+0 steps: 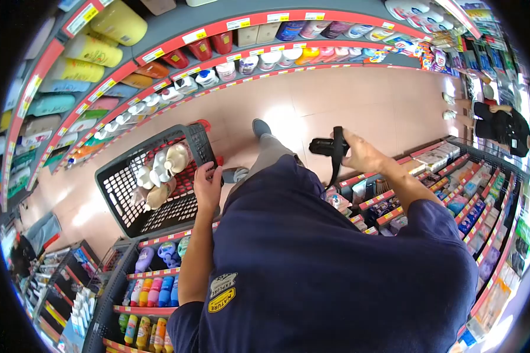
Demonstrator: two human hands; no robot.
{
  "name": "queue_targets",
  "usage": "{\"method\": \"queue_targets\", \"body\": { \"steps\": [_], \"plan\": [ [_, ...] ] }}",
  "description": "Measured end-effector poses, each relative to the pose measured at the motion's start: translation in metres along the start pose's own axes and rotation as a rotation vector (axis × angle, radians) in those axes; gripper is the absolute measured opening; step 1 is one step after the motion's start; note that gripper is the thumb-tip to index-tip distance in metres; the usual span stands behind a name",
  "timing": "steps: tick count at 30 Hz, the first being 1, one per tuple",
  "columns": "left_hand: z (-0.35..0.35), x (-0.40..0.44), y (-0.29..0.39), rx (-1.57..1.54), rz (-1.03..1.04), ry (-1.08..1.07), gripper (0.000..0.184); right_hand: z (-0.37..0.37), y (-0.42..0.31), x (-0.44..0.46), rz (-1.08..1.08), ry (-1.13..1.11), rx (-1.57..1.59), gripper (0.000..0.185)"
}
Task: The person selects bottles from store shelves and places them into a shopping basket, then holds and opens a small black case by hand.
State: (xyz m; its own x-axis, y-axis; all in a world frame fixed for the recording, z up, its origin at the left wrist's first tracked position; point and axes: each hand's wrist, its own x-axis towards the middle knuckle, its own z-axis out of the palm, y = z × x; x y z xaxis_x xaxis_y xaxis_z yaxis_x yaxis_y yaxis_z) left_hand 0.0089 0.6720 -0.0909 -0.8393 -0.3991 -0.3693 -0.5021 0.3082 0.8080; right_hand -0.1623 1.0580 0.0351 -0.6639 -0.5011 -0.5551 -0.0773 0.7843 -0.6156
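My left hand [206,187] is over the near right rim of a dark plastic shopping basket [115,203], fingers loosely bent and a little apart. Whether it touches the rim I cannot tell. Inside the basket lie several pale, cream-coloured bottles [161,169]. To the right, my right hand [359,154] is closed on a black object with a strap [322,146], held out above the floor. Small pale lettering shows on its block-like part, but its exact kind is unclear. The two hands are well apart, on either side of my body.
Shelves [229,56] of bottles and tubs curve along the far side. A low shelf unit [153,272] with colourful bottles stands near my left arm, and a tiered rack [436,188] of small packages at my right. Another person [512,132] stands far right. Tiled floor [294,100] runs between.
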Motion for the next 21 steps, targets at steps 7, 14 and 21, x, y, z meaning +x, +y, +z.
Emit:
{"method": "queue_targets", "body": {
  "steps": [7,14,21],
  "plan": [
    [0.006,0.020,0.067,-0.268,0.102,-0.131,0.037,-0.048,-0.065,0.011,-0.210,0.184,0.022,0.069],
    [0.002,0.020,0.179,-0.590,0.188,-0.459,0.071,-0.048,-0.129,0.013,-0.428,0.212,0.147,0.078],
    [-0.017,0.022,0.220,-0.843,0.271,-0.570,0.074,-0.044,-0.151,0.015,-0.585,0.124,0.290,0.083]
  ]
}}
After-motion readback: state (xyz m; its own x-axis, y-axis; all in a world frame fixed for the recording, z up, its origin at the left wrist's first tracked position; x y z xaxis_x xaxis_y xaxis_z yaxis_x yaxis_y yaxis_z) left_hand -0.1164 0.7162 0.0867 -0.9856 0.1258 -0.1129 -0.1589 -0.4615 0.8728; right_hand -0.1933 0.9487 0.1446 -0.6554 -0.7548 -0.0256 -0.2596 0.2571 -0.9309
